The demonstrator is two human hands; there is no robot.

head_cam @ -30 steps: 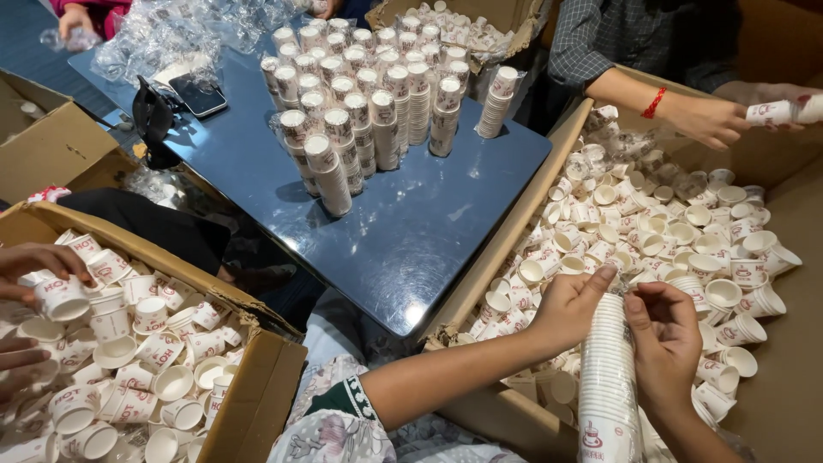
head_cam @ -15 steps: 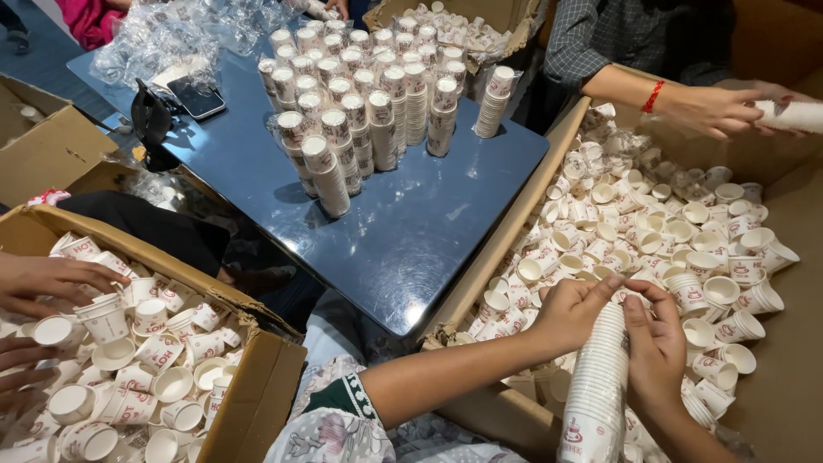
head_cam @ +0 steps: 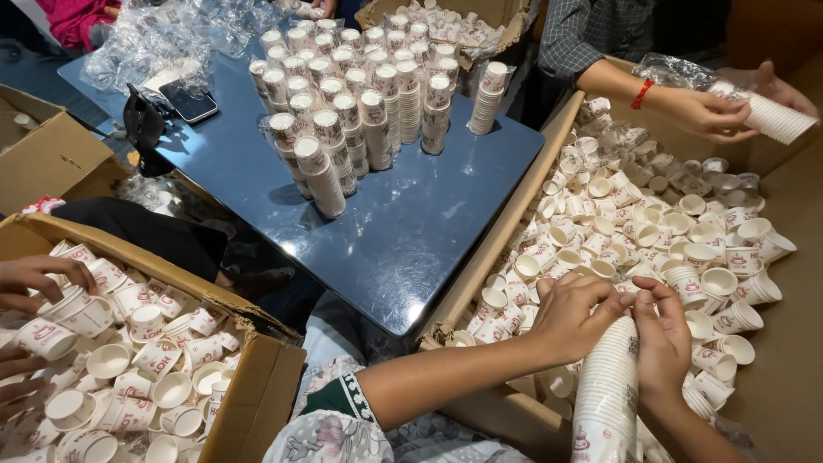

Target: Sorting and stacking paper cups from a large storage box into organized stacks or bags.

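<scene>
My left hand (head_cam: 573,315) and my right hand (head_cam: 662,333) meet at the top of a tall stack of white paper cups (head_cam: 605,396), fingers pinching its upper rim. The stack stands nearly upright at the near edge of a big cardboard box (head_cam: 480,266) filled with several loose white cups with red print (head_cam: 677,231). A patterned sleeve covers my left upper arm at the bottom.
A dark blue table (head_cam: 411,223) carries many wrapped cup stacks (head_cam: 351,111), a phone (head_cam: 189,101) and clear plastic wrap (head_cam: 146,43). Another person's hands (head_cam: 39,283) reach into a second cup-filled box (head_cam: 257,360) at the left. A third person (head_cam: 711,110) at top right holds a cup stack.
My hands have closed together on the top of the stack, which has shifted slightly left and stands straighter. The hands at the left moved within their box.
</scene>
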